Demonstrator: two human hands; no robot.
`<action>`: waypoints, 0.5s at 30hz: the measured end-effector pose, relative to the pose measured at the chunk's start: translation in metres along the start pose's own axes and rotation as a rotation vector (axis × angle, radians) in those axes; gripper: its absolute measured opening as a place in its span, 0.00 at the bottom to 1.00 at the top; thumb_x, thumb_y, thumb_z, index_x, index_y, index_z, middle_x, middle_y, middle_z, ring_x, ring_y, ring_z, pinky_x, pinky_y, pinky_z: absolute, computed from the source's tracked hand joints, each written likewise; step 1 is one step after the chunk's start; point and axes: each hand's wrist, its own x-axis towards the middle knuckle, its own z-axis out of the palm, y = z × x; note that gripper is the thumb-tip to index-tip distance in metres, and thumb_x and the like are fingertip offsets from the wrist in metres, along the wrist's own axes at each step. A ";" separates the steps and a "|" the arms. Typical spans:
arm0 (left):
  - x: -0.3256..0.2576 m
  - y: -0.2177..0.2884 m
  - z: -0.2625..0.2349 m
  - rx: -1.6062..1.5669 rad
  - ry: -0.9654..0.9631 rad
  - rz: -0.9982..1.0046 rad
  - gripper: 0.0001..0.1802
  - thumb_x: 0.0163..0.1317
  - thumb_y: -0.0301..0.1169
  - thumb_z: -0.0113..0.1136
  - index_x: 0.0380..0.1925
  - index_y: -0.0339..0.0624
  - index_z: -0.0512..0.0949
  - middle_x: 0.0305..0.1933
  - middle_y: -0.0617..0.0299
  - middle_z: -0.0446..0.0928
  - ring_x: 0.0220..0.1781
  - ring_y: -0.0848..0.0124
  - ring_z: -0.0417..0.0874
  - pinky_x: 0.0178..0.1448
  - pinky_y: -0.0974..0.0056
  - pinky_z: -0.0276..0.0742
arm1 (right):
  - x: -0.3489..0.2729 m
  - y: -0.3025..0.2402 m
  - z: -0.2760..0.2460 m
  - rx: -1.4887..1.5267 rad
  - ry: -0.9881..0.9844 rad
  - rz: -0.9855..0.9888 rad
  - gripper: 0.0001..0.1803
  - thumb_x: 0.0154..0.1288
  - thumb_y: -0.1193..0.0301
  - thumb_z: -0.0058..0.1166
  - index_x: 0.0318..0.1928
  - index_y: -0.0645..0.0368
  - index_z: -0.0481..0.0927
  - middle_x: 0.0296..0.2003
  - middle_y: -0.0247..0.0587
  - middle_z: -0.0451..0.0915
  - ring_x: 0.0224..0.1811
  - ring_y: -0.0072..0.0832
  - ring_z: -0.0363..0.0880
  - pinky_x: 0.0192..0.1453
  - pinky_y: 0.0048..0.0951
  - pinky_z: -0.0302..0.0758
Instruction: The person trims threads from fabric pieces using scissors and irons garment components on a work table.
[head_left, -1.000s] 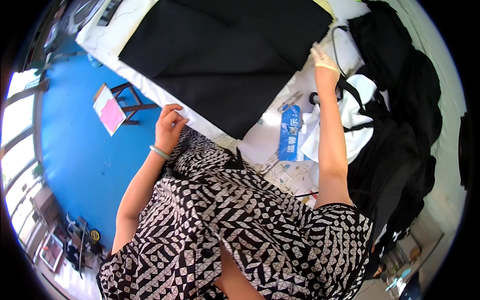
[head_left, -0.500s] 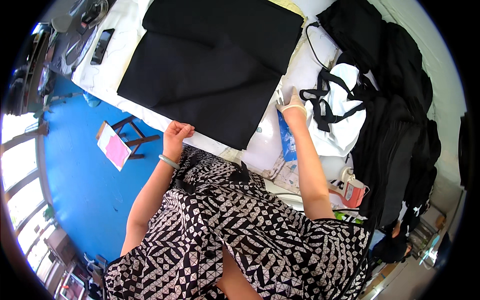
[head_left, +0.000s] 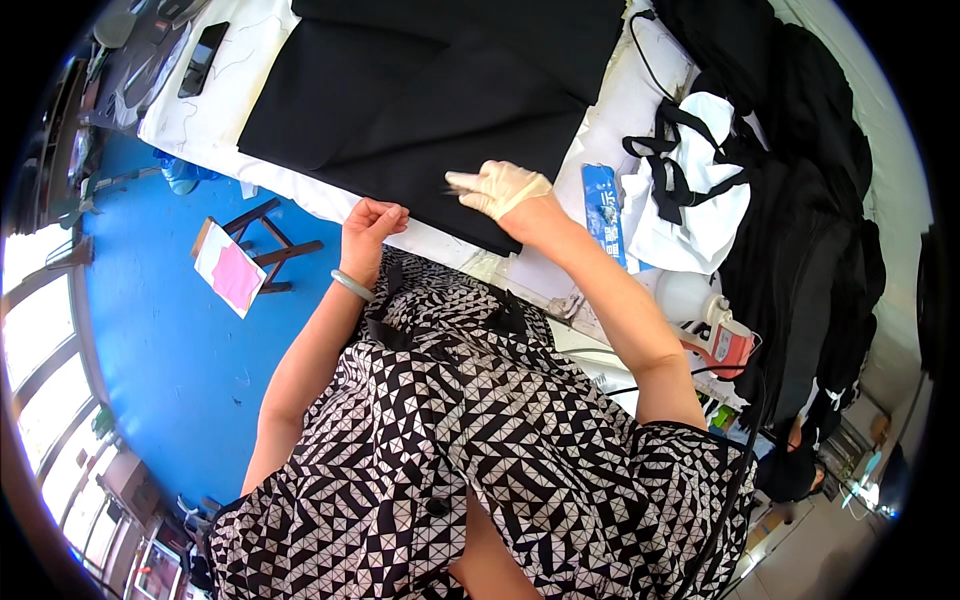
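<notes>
A large piece of black fabric (head_left: 400, 110) lies over the table, with soft folds across it. At its near edge my left hand (head_left: 372, 230) is closed, thumb and fingertips pinched on the cloth. My right hand (head_left: 510, 195), in a pale thin glove, is over the near right part of the fabric. Its fingers are closed around a small metal tool (head_left: 453, 190), mostly hidden and blurred, so its exact kind does not show.
A blue printed packet (head_left: 603, 215) lies right of the fabric, beside a white bundle with black straps (head_left: 690, 200). Black garments (head_left: 800, 250) are heaped at the right. A red-and-white device (head_left: 725, 340) stands nearer me. A phone (head_left: 203, 60) lies far left; a wooden stool (head_left: 275, 245) stands below.
My right hand has moved left from beside the packet to over the fabric, carrying the small metal tool. My left hand keeps its pinch at the near edge. The view has shifted slightly.
</notes>
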 end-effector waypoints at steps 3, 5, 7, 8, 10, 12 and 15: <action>-0.004 0.000 0.003 -0.037 0.016 0.001 0.05 0.66 0.27 0.60 0.32 0.38 0.75 0.37 0.56 0.82 0.37 0.72 0.81 0.48 0.66 0.79 | 0.008 -0.003 0.022 -0.040 0.105 -0.111 0.20 0.64 0.50 0.52 0.53 0.39 0.81 0.35 0.35 0.77 0.36 0.33 0.78 0.36 0.35 0.77; -0.009 -0.001 0.006 -0.064 0.035 -0.002 0.05 0.65 0.26 0.60 0.32 0.38 0.75 0.38 0.55 0.82 0.38 0.71 0.81 0.48 0.65 0.79 | 0.013 -0.002 0.026 -0.078 0.102 -0.168 0.19 0.62 0.52 0.54 0.51 0.40 0.82 0.34 0.34 0.77 0.35 0.33 0.78 0.35 0.34 0.77; 0.008 0.001 0.013 -0.076 0.044 0.027 0.05 0.65 0.26 0.61 0.32 0.37 0.75 0.38 0.54 0.82 0.37 0.71 0.82 0.48 0.65 0.80 | 0.021 -0.007 0.028 -0.144 0.131 -0.269 0.16 0.58 0.56 0.59 0.47 0.42 0.82 0.31 0.34 0.77 0.33 0.32 0.78 0.33 0.33 0.76; 0.006 0.002 0.013 -0.080 0.042 0.049 0.05 0.64 0.25 0.62 0.31 0.36 0.75 0.37 0.54 0.83 0.37 0.71 0.83 0.48 0.65 0.80 | 0.035 -0.002 0.024 -0.179 0.209 -0.313 0.15 0.58 0.57 0.59 0.46 0.43 0.82 0.30 0.33 0.76 0.33 0.31 0.78 0.32 0.32 0.75; -0.012 0.001 0.009 -0.020 0.063 0.006 0.05 0.65 0.26 0.60 0.32 0.37 0.75 0.39 0.54 0.82 0.38 0.69 0.82 0.49 0.64 0.80 | 0.028 -0.011 0.033 -0.157 0.184 -0.293 0.15 0.59 0.59 0.59 0.46 0.44 0.82 0.29 0.33 0.76 0.33 0.30 0.78 0.32 0.32 0.74; -0.010 0.002 0.012 -0.092 0.039 0.017 0.05 0.65 0.25 0.60 0.32 0.36 0.74 0.39 0.54 0.82 0.38 0.69 0.82 0.49 0.64 0.80 | 0.032 -0.014 0.039 -0.247 0.172 -0.328 0.10 0.60 0.60 0.57 0.41 0.46 0.81 0.29 0.31 0.76 0.34 0.29 0.78 0.33 0.31 0.74; -0.005 0.000 0.011 -0.059 0.021 0.013 0.05 0.65 0.25 0.60 0.32 0.36 0.74 0.37 0.54 0.82 0.38 0.70 0.82 0.49 0.64 0.80 | 0.038 -0.008 0.043 -0.158 0.208 -0.320 0.09 0.61 0.59 0.56 0.41 0.44 0.80 0.28 0.31 0.76 0.34 0.30 0.78 0.33 0.32 0.75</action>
